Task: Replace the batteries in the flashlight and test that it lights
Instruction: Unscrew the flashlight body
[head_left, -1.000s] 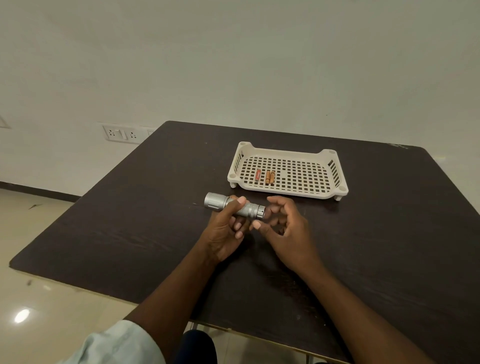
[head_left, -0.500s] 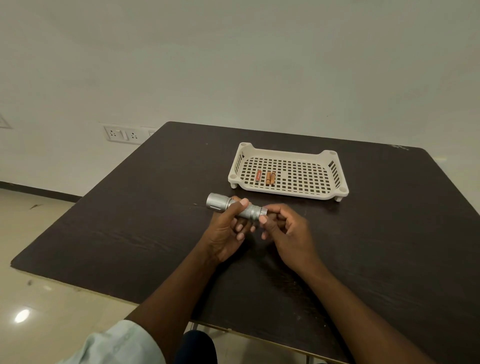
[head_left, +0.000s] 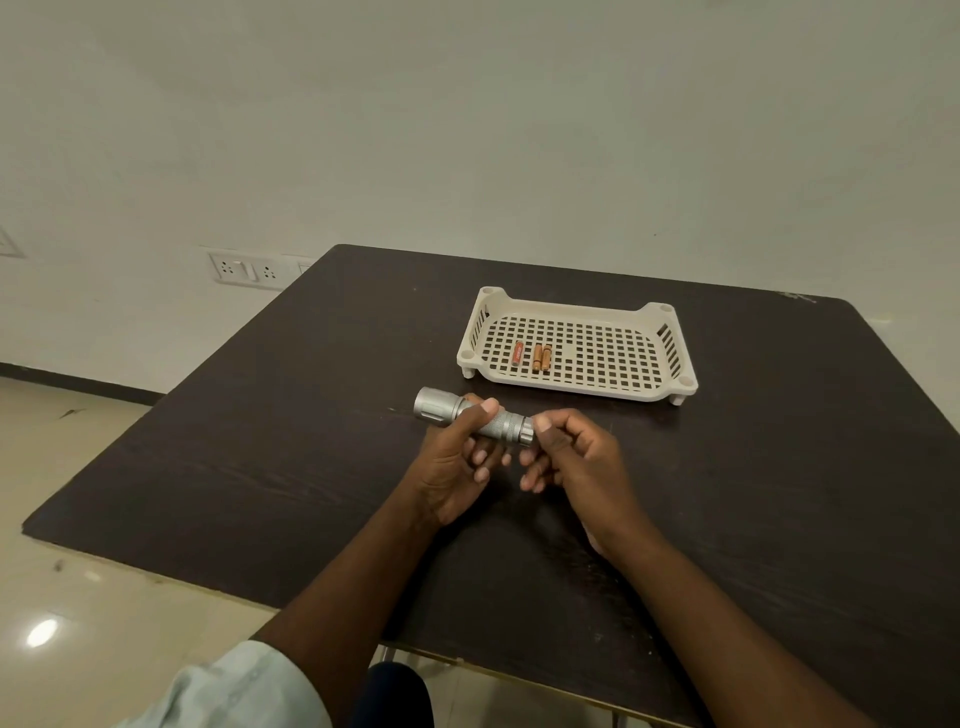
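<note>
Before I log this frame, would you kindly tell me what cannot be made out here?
Head view only:
- Flashlight tail end: covered by the right hand, so cap on or off is unclear.
- Flashlight middle: wrapped by the left hand.
- Batteries in the tray: too small to read labels.
- Flashlight lens: faces away.

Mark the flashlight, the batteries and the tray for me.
flashlight (head_left: 498, 423): head view, knurled silver barrel between the hands.
batteries (head_left: 540, 357): head view, the orange pair lying in the tray.
tray (head_left: 576, 383): head view, its near rim.
</note>
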